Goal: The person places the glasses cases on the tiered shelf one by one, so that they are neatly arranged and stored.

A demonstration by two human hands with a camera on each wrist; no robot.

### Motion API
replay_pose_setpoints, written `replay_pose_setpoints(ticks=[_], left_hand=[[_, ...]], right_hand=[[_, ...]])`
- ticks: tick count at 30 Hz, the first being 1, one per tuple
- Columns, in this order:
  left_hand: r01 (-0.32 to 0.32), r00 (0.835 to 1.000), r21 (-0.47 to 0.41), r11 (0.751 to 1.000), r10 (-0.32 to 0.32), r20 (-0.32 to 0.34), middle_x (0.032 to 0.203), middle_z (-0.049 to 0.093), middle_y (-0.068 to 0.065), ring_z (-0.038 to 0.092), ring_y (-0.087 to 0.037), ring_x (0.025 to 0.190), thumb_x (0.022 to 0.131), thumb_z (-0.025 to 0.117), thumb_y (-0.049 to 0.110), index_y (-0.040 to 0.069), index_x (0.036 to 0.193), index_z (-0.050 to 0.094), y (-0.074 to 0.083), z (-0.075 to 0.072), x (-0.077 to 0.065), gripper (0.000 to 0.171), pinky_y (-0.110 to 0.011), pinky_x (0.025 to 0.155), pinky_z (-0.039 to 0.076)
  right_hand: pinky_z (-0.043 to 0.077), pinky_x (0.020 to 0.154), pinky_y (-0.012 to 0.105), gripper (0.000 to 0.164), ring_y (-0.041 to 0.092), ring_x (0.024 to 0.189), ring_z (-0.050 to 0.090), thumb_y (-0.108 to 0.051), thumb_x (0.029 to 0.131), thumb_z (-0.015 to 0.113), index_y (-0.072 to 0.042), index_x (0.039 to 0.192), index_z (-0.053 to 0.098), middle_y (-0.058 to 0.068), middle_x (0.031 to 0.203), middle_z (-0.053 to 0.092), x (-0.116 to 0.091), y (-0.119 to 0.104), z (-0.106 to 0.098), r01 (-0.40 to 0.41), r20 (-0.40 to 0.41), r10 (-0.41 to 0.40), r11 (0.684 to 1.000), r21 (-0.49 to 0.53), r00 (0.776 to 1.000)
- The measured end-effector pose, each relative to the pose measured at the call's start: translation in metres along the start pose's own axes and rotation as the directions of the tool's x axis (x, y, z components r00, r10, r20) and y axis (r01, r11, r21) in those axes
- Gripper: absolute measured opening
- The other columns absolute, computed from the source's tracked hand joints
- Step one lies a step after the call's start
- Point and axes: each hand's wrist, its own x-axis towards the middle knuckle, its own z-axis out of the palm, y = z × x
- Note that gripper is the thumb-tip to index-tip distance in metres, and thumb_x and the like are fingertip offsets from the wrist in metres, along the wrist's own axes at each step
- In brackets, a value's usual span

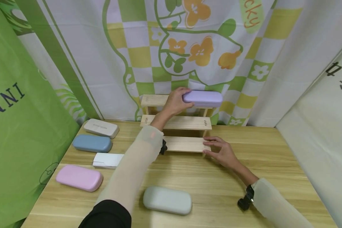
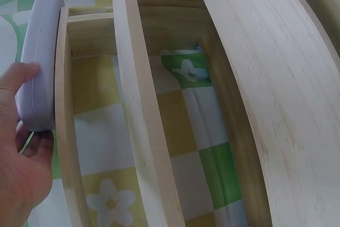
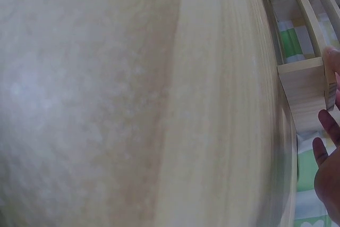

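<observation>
My left hand [image 1: 177, 102] grips the left end of a lavender glasses case [image 1: 203, 98], thumb on the near side. The case lies along the right part of the top step of a three-tier wooden stand [image 1: 185, 144]; in the left wrist view the lavender case [image 2: 41, 57] is against the top board. At the stand's lower right end, my right hand [image 1: 223, 153] holds the lowest board between thumb and fingers. In the right wrist view, only part of the right hand [image 3: 330, 176] shows at the edge, beside the stand's end [image 3: 303, 89].
Left on the wooden table [image 1: 245, 177] lie an off-white case [image 1: 101, 127], a blue case [image 1: 91, 143], a white case [image 1: 106, 160] partly behind my left sleeve, and a pink case [image 1: 79, 178]. A grey-green case [image 1: 167, 200] lies near the front. A patterned curtain [image 1: 148, 47] hangs behind.
</observation>
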Motion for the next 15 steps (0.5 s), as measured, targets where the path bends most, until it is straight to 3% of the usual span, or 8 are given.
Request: replay_pose_setpoints(ticks=[15], left_hand=[[-0.010,1.000,0.028,1.000,0.009,0.025,0.155,0.055,-0.016,0.051,-0.033,0.144,0.089,0.086,0.022,0.000,0.148,0.059,0.0040,-0.0058,-0.0024,0.068,-0.038,0.122,0.038]], right_hand=[[0.038,0.112,0.013,0.035,0.038,0.127,0.062,-0.001,0.083,0.089,0.001,0.117,0.079,0.014,0.133,0.071,0.0000,-0.0023,-0.0002,-0.006,-0.001,0.006,1.000,0.008,1.000]])
